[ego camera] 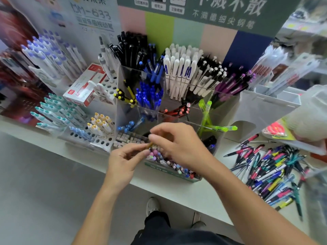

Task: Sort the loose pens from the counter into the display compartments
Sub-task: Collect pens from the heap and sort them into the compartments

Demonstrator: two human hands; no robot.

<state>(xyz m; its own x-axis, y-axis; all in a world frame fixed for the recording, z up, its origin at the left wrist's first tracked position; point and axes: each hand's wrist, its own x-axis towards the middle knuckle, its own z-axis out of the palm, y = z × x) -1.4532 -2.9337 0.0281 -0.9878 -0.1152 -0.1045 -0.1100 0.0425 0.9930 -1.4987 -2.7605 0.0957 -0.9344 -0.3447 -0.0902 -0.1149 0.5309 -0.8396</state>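
Both forearms reach in from the bottom of the frame and meet just below the centre. The left hand [126,157] sits palm-up-ish with its fingers curled, thumb and fingertips pinching the lower end of a small dark pen [150,145] with a yellowish band. The right hand [178,142] arches over from the right, its fingers bent down onto the upper end of the same pen, so the two hands are closed on one pen between them. It hangs above the front of the display, over a low green-edged box [172,171] packed with pastel round-capped pens.

The clear plastic display [228,103] fills the middle of the frame, its compartments holding upright bundles: black, blue, white with blue letters, black-and-white, purple, and yellow-tipped pens; the bundles are too dense to count. Two lime-green translucent pens [205,112] stand crossed in a right-hand compartment, with more of them lying flat beside.

At lower right, a loose pile of pens [270,172] lies scattered on the pale smooth table [177,193], far too many and too tangled to count, in pink, yellow, teal, blue and black.

At left centre, one red-and-white cardboard box [85,85] rests on a perforated white rack.
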